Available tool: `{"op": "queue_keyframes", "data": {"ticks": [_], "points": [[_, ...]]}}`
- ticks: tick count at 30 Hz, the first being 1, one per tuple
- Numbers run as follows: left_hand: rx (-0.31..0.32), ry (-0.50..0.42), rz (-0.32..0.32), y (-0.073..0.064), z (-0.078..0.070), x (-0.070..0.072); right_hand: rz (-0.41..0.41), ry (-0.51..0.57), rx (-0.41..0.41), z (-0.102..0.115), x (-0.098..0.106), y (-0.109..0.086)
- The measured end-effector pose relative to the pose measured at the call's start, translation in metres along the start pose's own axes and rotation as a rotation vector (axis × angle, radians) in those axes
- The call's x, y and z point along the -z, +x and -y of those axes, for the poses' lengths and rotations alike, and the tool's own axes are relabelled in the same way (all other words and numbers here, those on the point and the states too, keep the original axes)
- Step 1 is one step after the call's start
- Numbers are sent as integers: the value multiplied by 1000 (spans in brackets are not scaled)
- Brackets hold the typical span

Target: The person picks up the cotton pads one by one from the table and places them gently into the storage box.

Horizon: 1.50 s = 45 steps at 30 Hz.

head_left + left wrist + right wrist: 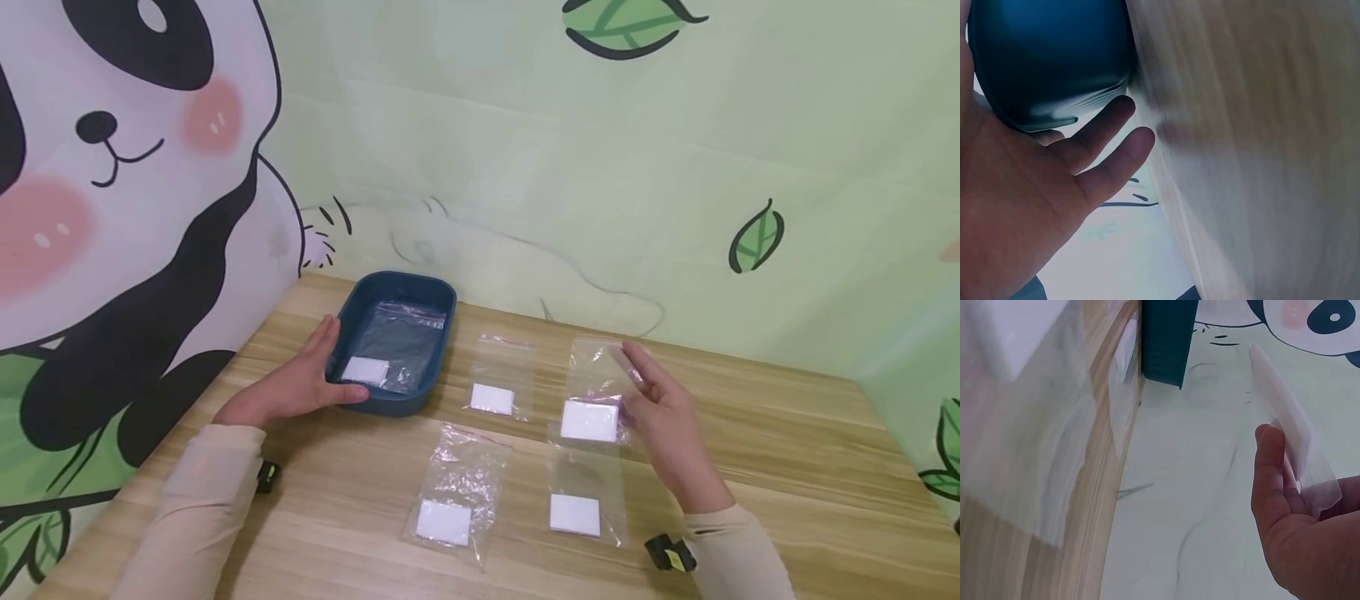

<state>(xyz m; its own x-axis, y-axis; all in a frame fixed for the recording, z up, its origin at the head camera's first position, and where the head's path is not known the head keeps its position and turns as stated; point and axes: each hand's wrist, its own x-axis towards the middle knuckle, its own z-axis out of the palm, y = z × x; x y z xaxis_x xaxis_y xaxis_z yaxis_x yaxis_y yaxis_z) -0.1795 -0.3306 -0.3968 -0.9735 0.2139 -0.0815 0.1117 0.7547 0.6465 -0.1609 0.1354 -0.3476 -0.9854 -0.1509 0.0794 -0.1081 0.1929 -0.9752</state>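
My left hand (296, 383) rests against the near left corner of a dark blue plastic bin (397, 407). Its thumb lies along the front rim and its straight fingers along the left wall. In the left wrist view two fingers (1116, 162) extend free below the bin. Inside the bin lies a clear zip bag (405, 350) with a white card (366, 371). Above the table, my right hand (667, 417) pinches another clear zip bag (596, 367) by its right edge, thumb on one side and fingers behind. A white card (589, 421) sits in that bag.
Three more zip bags with white cards lie on the wooden table: one bag (502, 367) right of the bin, one bag (457, 475) in front, and one bag (588, 475) below the held one. A printed panda wall (525, 167) stands behind the table.
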Motion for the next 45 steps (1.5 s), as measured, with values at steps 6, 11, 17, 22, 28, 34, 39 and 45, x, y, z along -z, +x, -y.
{"op": "queue_keyframes", "data": {"ticks": [6,11,17,22,28,34,39,45], "points": [[0,2,-3,0,-1,3,25,65,2,10,-18,17],[-6,8,-6,0,-1,1,48,104,5,14,-32,28],[-15,19,-12,0,0,-1,66,145,16,17,-45,41],[-5,19,-10,0,1,0,81,206,10,19,-59,53],[-2,19,-9,0,0,0,88,245,7,20,-78,67],[-2,9,-5,0,-2,-1,94,284,-6,22,-95,77],[-7,6,-10,1,-2,-2,107,289,-35,26,-110,87],[-2,11,-21,1,0,-2,155,352,-79,31,-132,96]]}}
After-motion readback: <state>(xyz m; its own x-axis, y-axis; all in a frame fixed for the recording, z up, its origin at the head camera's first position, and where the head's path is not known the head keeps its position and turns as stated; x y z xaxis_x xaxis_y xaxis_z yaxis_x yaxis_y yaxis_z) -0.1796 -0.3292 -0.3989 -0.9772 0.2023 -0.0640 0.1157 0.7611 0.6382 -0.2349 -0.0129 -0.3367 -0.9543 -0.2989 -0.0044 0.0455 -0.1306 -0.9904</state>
